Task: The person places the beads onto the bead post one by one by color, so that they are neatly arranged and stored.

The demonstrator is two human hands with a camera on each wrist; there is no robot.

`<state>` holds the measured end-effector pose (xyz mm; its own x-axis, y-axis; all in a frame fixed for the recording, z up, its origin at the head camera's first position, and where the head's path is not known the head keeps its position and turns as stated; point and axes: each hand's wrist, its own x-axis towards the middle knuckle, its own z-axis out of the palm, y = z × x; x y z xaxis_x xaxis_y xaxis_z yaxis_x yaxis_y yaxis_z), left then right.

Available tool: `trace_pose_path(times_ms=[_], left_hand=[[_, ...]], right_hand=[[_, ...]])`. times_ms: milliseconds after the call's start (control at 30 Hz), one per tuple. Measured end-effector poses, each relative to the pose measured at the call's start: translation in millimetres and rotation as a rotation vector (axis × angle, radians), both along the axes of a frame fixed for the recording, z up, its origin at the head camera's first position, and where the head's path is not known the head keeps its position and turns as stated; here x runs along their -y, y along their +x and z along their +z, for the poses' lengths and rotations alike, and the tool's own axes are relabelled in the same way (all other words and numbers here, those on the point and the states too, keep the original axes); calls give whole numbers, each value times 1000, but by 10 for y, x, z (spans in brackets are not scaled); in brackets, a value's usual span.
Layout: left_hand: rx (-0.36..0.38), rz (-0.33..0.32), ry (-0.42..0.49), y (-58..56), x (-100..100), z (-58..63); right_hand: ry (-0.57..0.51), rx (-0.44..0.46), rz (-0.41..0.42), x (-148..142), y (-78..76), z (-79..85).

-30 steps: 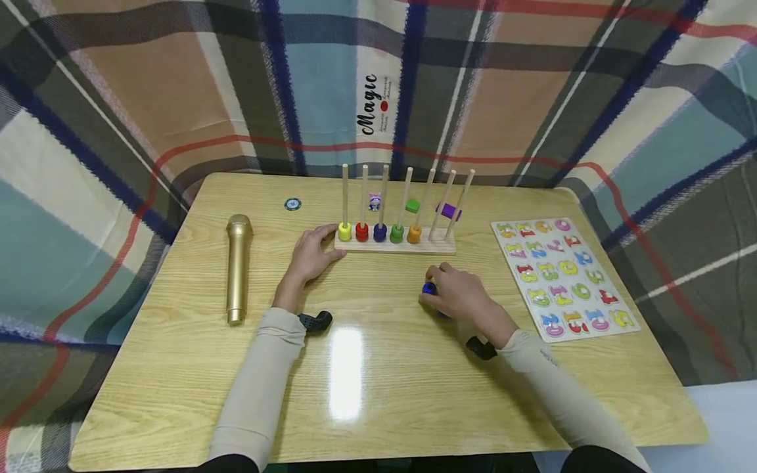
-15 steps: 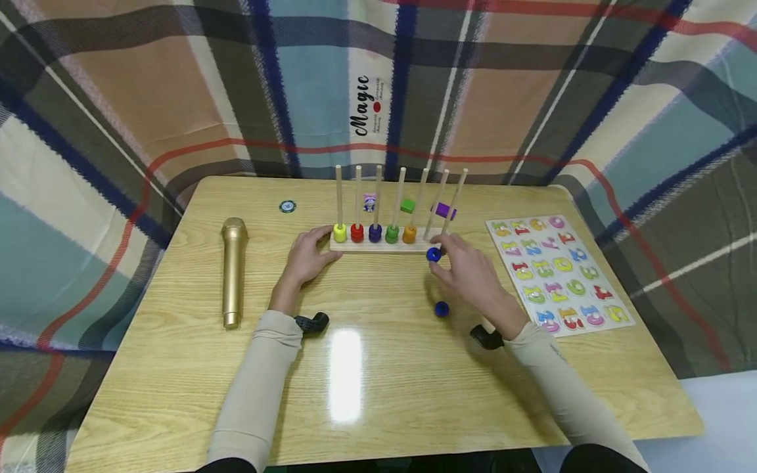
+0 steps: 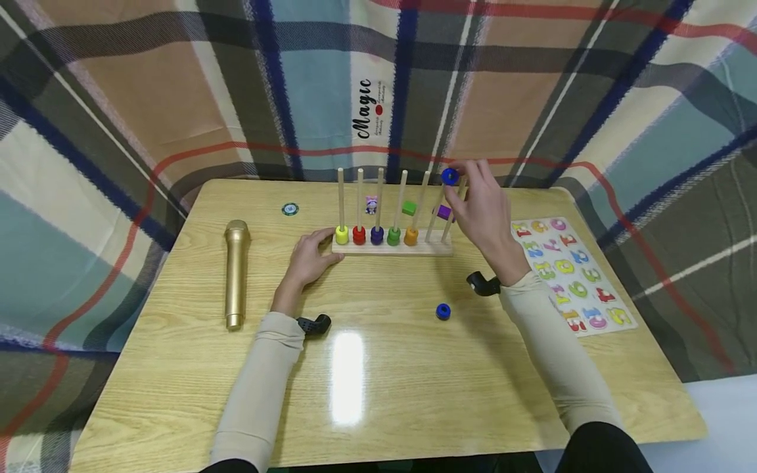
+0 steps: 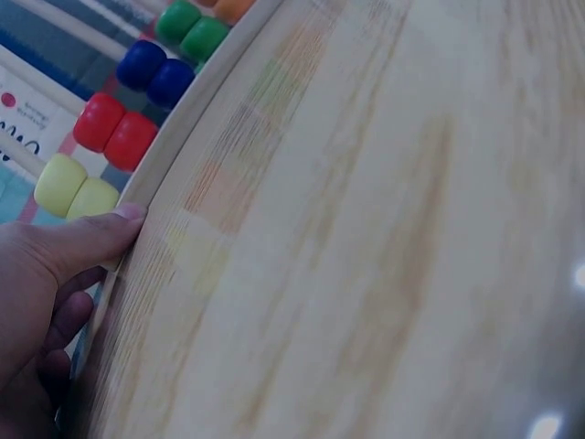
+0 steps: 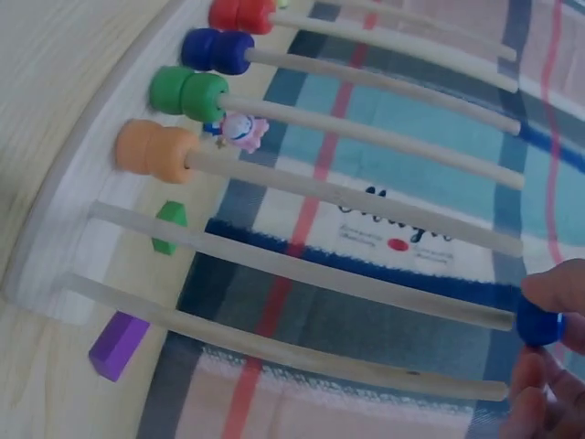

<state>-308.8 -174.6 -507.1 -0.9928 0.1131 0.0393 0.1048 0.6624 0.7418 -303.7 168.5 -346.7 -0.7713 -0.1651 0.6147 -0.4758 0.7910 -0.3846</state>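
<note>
A wooden peg rack (image 3: 393,247) with upright pegs stands toward the table's back. Yellow, red, dark blue, green and orange beads (image 3: 411,236) sit in pairs at the feet of its first pegs; the two rightmost pegs are bare. My left hand (image 3: 307,258) grips the rack's left end, thumb (image 4: 101,238) along the front edge and fingers behind. With thumb and fingertips, my right hand (image 3: 486,213) pinches a blue bead (image 5: 539,322) right at the tip of the sixth peg (image 5: 320,270). Another blue bead (image 3: 443,311) lies on the table in front of the rack.
A gold microphone (image 3: 236,276) lies at the left, with a round chip (image 3: 290,209) behind it. Behind the rack are a small figure (image 3: 370,205), a green block (image 5: 169,228) and a purple block (image 5: 119,346). A sheet of colourful stickers (image 3: 579,276) lies right, partly under my right forearm.
My right hand has picked up one blue bead from the table and raised it to the top of the sixth peg. My left hand stays on the rack.
</note>
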Motion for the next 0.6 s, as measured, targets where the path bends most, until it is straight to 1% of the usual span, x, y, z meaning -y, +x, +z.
trace_pose_path(times_ms=[100,267,467,600], left_hand=[[-1,-3,-1,1,3,-6],[-1,-3,1,12,0,-8],[0,2,-9,15,1,5],[3,5,-11,20,-11,3]], right_hand=[[-1,31,-22,19,-47,5],[-7,63,-47,29,-79,6],[13,85,-48,36,-101,13],[24,100,-48,26,-86,5]])
